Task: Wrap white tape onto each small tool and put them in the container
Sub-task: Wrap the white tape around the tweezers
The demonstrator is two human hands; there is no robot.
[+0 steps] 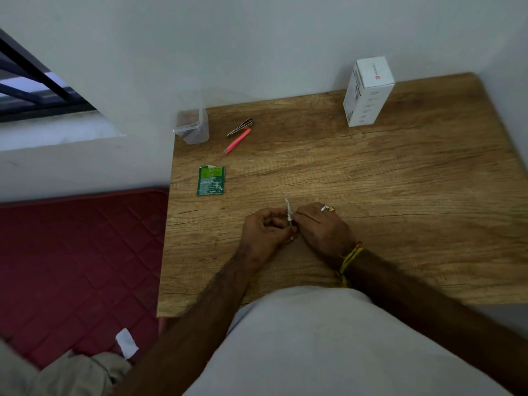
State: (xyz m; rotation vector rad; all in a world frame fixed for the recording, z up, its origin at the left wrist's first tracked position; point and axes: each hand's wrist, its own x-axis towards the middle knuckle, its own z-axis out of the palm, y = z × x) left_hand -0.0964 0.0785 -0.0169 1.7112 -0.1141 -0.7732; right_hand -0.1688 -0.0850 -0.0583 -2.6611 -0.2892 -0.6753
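1. Two hands at near-centre of desk (400, 178), head view only. Left hand (264, 228) and right hand (321, 224) close together, fingertips meeting over one small tool (290, 221).
2. Left fingers curled, pinching tool's lower part; prob. steadying it so wrap goes on tight.
3. Right fingers curled too, pinching white tape (288, 207) at tool; loose tape end sticks up above both hands. Ring on right hand, threads at right wrist.
4. Tool held upright-ish, just above desk, mostly hidden by fingers; kind of tool can't be told.
5. Container (192, 127) at far left corner by wall, clear, open top; something dark inside, unclear what. Well apart from hands.
6. Pink tweezers (237, 141) and metal clipper (239, 127) lying side by side just right of container, no tape seen on them; likely waiting their turn.
7. Green packet (211, 180) torn open, between container and hands; poss. tape's wrapper, not sure.
8. White box (368, 91) standing at far right, not in use.
9. Judged stage: wrapping under way on this tool, nothing ready to drop in yet.
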